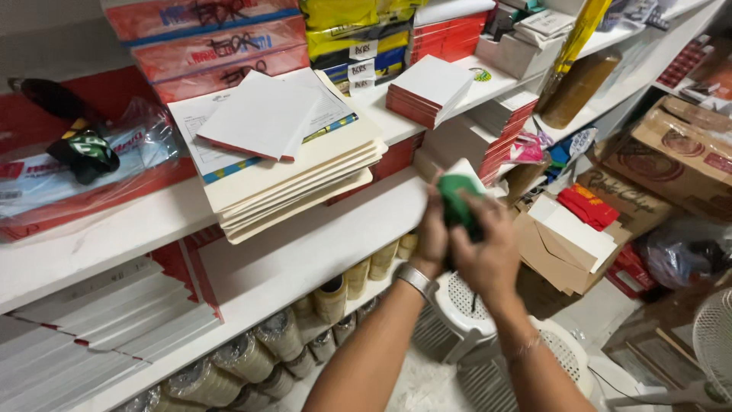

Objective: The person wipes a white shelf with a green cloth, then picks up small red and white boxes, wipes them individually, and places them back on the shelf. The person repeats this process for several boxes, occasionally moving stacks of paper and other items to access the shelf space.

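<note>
Both my hands meet in front of the middle shelf, blurred by motion. My left hand [431,243], with a metal bracelet at the wrist, and my right hand [488,255] are closed together around a green object [457,200] with something white showing behind it. Just left of my hands a stack of cream folders [293,183] overhangs the white shelf [305,244], with loose white sheets and a white pad [259,118] on top. A red-edged stack of pads [428,90] lies on the shelf above my hands.
Rolls of tape [282,336] line the lower shelf. Red-and-white paper packs [99,320] sit at lower left, red wrapped reams [213,42] on top. Cardboard boxes [671,152], envelopes [564,240] and a white plastic stool [473,313] crowd the floor at right. A fan [717,343] stands at far right.
</note>
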